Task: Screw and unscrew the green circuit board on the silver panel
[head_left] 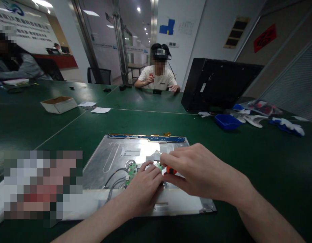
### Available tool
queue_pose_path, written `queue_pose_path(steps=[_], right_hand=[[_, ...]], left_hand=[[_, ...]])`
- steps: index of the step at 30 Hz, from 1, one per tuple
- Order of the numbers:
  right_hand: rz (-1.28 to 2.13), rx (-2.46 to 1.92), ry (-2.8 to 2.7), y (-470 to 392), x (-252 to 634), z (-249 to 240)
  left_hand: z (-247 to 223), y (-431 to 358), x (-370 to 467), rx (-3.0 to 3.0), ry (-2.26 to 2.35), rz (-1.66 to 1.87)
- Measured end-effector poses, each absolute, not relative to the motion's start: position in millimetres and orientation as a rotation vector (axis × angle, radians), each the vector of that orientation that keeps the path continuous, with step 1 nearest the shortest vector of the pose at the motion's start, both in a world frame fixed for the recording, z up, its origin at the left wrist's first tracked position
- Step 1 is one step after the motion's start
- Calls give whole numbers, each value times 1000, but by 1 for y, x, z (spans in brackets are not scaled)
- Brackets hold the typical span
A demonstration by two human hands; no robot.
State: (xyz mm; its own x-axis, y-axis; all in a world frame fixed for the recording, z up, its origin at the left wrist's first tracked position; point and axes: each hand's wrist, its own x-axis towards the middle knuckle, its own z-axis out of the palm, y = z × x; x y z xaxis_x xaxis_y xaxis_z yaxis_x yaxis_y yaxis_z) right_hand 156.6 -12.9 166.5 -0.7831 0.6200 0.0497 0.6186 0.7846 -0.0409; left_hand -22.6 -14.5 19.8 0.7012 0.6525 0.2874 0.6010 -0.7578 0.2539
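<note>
A flat silvery display panel [110,152] lies on the green table, with a blue circuit strip [166,139] along its far edge. On its middle sits a green circuit board [132,170], partly covered by my hands; dark cables [114,179] run from its left side. My left hand [147,182] rests over the board with its fingers bent, and what is under them is hidden. Closed round a red and black tool handle [170,170], my right hand [188,168] is just right of my left hand. The tool's tip cannot be seen.
Beyond the panel are a white open box [59,105], paper pieces [100,110], a large black monitor casing [219,86], a blue tray [228,122] and gloves [287,125]. A person [159,74] sits across the table, another person [16,64] at the left.
</note>
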Motion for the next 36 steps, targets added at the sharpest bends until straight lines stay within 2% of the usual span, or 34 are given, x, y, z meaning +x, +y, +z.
queue_pose_path(steps=[6, 18, 36], right_hand=[[115, -946, -2922, -13, 157, 168], [50, -992, -2910, -14, 157, 167], [5, -1027, -2904, -10, 155, 164]], left_hand=[[21, -14, -23, 2798, 990, 499], [22, -13, -23, 2849, 1016, 339], [22, -13, -24, 2793, 999, 349]])
